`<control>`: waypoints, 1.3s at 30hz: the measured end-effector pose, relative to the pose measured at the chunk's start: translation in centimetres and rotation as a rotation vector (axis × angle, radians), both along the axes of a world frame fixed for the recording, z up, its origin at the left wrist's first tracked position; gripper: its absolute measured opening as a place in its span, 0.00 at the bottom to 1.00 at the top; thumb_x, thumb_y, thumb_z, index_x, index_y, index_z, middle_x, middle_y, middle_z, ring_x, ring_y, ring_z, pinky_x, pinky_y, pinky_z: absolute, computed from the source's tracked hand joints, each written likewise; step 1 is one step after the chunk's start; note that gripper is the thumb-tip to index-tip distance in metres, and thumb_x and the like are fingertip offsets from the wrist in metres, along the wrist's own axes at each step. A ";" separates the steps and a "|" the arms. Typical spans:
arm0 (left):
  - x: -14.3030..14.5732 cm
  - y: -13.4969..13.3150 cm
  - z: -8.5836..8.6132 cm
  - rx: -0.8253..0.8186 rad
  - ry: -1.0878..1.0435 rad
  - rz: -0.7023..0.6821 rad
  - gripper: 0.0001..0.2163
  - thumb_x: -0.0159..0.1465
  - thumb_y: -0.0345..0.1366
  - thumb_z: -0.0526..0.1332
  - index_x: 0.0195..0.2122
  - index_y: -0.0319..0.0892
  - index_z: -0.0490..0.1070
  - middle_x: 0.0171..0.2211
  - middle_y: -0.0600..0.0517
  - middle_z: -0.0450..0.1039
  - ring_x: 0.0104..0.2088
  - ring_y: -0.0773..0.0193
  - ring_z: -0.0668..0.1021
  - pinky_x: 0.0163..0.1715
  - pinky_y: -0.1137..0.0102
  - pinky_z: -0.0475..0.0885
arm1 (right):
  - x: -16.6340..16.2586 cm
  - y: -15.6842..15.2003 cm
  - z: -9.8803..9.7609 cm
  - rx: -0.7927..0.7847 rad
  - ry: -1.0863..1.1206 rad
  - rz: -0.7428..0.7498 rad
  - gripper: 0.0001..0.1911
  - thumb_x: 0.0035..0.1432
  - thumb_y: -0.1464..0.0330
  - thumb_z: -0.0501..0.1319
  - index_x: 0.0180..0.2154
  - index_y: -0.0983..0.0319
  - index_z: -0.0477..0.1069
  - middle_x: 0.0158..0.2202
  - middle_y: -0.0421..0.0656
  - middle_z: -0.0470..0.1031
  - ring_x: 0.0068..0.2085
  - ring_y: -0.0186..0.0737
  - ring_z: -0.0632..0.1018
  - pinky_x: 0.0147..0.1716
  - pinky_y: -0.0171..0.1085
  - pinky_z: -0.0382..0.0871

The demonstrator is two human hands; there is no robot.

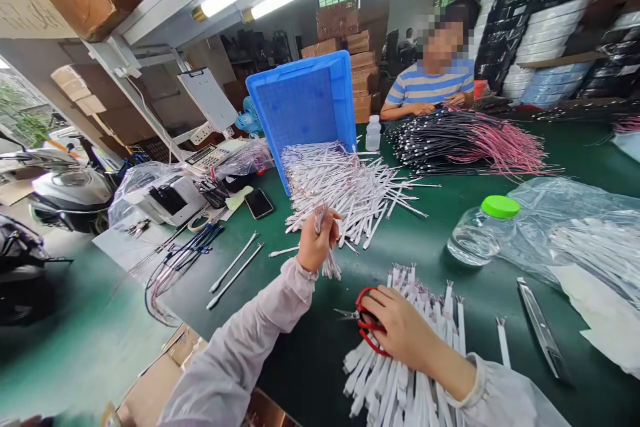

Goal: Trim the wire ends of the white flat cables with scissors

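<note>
My left hand (316, 240) is closed around a bundle of white cables (331, 267), whose ends stick out above and below the fist. In front of it spreads a large heap of white cables (345, 190), spilling out of a tilted blue crate (305, 103). My right hand (395, 320) grips red-handled scissors (367, 320), their blades pointing left. Beneath that hand lies a pile of white cables (400, 380) with stripped wire ends at the far side. The fingers of the right hand partly hide the scissor handles.
A green-lidded jar (475, 237) and a utility knife (540, 330) lie to the right. A phone (259, 203) and two loose cables (234, 270) are on the left. Across the green table (300, 307), another person (435, 73) sits behind black and pink wires (465, 140).
</note>
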State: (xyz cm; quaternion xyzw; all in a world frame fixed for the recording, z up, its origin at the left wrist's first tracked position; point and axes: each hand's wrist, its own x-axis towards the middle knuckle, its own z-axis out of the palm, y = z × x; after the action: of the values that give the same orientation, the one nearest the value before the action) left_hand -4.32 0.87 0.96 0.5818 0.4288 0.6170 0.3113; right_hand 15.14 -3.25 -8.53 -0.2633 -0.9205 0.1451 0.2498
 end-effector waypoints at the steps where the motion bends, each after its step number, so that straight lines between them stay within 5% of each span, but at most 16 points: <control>1: 0.0 -0.2 0.3 0.002 -0.017 0.002 0.21 0.63 0.56 0.55 0.34 0.40 0.67 0.16 0.59 0.63 0.12 0.73 0.63 0.13 0.75 0.56 | 0.0 0.0 0.1 0.004 -0.001 0.003 0.12 0.54 0.81 0.54 0.38 0.62 0.69 0.35 0.44 0.72 0.37 0.44 0.70 0.38 0.44 0.68; 6: 0.6 -1.5 -0.7 -0.031 0.084 -0.035 0.18 0.64 0.53 0.56 0.35 0.40 0.69 0.17 0.56 0.66 0.19 0.69 0.71 0.25 0.72 0.68 | 0.1 -0.1 0.6 0.010 -0.016 0.007 0.07 0.55 0.78 0.57 0.34 0.62 0.68 0.35 0.44 0.71 0.37 0.44 0.69 0.37 0.44 0.68; 8: 0.9 -1.8 -1.2 -0.086 0.070 -0.047 0.19 0.63 0.54 0.56 0.34 0.40 0.68 0.16 0.56 0.66 0.17 0.69 0.69 0.22 0.72 0.66 | 0.2 -0.1 0.7 0.011 -0.015 0.001 0.07 0.53 0.78 0.58 0.34 0.62 0.68 0.35 0.44 0.71 0.37 0.44 0.70 0.37 0.44 0.68; 12: 0.8 -2.0 -0.1 -0.129 -0.001 -0.084 0.21 0.63 0.56 0.55 0.36 0.40 0.68 0.17 0.58 0.63 0.12 0.73 0.60 0.14 0.74 0.56 | 0.4 0.1 0.8 -0.013 -0.019 0.011 0.07 0.52 0.78 0.61 0.33 0.62 0.68 0.33 0.44 0.73 0.36 0.44 0.71 0.37 0.43 0.69; 17: 0.4 -2.4 0.4 -0.178 0.128 -0.091 0.19 0.63 0.52 0.56 0.36 0.39 0.71 0.18 0.55 0.67 0.19 0.70 0.69 0.24 0.73 0.66 | 1.1 0.4 0.6 -0.035 -0.039 0.052 0.04 0.54 0.73 0.61 0.30 0.61 0.67 0.28 0.43 0.72 0.32 0.43 0.72 0.31 0.40 0.69; 20: 0.0 -2.5 -0.6 -0.343 0.075 -0.098 0.15 0.63 0.47 0.57 0.34 0.39 0.71 0.20 0.54 0.68 0.21 0.69 0.71 0.27 0.72 0.69 | 1.9 0.6 -0.5 -0.013 0.013 0.067 0.03 0.57 0.72 0.58 0.31 0.60 0.68 0.29 0.44 0.73 0.32 0.43 0.74 0.31 0.39 0.69; 23: -0.5 -2.0 -1.3 -0.504 -0.035 -0.152 0.10 0.65 0.40 0.54 0.38 0.39 0.69 0.20 0.58 0.65 0.15 0.73 0.66 0.19 0.75 0.65 | 2.4 1.2 -2.4 0.079 0.062 0.084 0.05 0.60 0.67 0.58 0.38 0.58 0.70 0.35 0.45 0.77 0.38 0.45 0.76 0.35 0.39 0.71; 26: -0.7 -1.3 -2.1 -0.731 -0.088 -0.336 0.05 0.63 0.35 0.57 0.33 0.39 0.67 0.17 0.61 0.62 0.14 0.76 0.62 0.17 0.77 0.62 | 2.6 1.7 -3.7 0.162 0.092 0.120 0.08 0.61 0.64 0.57 0.40 0.58 0.70 0.36 0.45 0.78 0.37 0.46 0.77 0.35 0.39 0.72; 31: -1.0 -0.4 -3.7 -1.076 -0.085 -0.483 0.07 0.58 0.21 0.55 0.27 0.39 0.62 0.16 0.60 0.63 0.18 0.71 0.71 0.26 0.71 0.71 | 2.8 1.6 -4.0 0.181 0.057 0.098 0.09 0.63 0.63 0.54 0.40 0.59 0.69 0.36 0.45 0.78 0.37 0.46 0.78 0.37 0.41 0.71; 34: -1.6 -0.6 -3.1 -0.970 -0.176 -0.541 0.05 0.59 0.22 0.56 0.33 0.38 0.64 0.18 0.59 0.65 0.22 0.70 0.74 0.30 0.68 0.73 | 3.0 1.7 -4.2 0.185 0.036 0.105 0.09 0.62 0.62 0.56 0.40 0.59 0.70 0.35 0.45 0.78 0.37 0.45 0.78 0.38 0.41 0.72; 39: -1.4 -3.2 -0.4 -0.431 -0.176 -0.448 0.02 0.63 0.29 0.59 0.37 0.39 0.66 0.23 0.57 0.67 0.25 0.72 0.72 0.34 0.71 0.69 | 2.9 1.7 -4.0 0.190 0.047 0.101 0.10 0.62 0.61 0.56 0.42 0.59 0.71 0.37 0.46 0.78 0.40 0.47 0.78 0.41 0.42 0.72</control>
State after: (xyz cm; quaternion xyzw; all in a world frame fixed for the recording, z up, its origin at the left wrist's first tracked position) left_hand -5.77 -2.36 0.53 0.5267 0.3823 0.4761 0.5914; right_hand 18.02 -1.52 -12.52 -0.1883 -0.9361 0.0756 0.2874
